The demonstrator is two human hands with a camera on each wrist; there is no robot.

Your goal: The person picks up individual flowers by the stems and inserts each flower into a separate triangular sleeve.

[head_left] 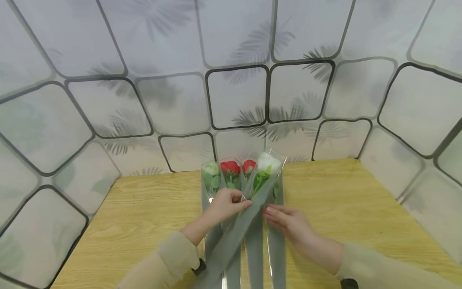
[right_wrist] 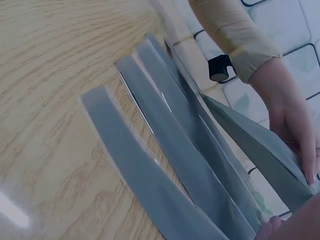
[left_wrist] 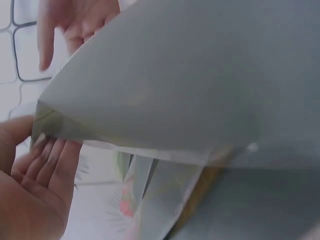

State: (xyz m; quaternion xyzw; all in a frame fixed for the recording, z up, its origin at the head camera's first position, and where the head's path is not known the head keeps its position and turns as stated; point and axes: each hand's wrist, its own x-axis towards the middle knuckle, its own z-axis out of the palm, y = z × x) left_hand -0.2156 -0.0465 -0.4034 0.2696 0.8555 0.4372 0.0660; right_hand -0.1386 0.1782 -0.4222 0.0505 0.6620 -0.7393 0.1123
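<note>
A single white flower point(head_left: 268, 162) in a grey-backed clear sleeve point(head_left: 238, 228) lies slantwise, raised over the other wrapped flowers in the head view. My left hand point(head_left: 225, 204) pinches the edge of this sleeve below the bloom; in the left wrist view the thumb and fingers point(left_wrist: 55, 165) grip its pointed corner. To the right, my right hand point(head_left: 292, 226) has its fingers fairly straight, close to the sleeve's edge; contact cannot be made out. Beneath lie a pale green-white flower point(head_left: 211, 170) and red flowers point(head_left: 230, 168), each in its own sleeve.
The wrapped stems lie side by side on a wood-grain table point(head_left: 325, 192), their grey sleeve ends point(right_wrist: 95, 100) spread apart in the right wrist view. A patterned cloth wall point(head_left: 238, 96) encloses the table's back and sides.
</note>
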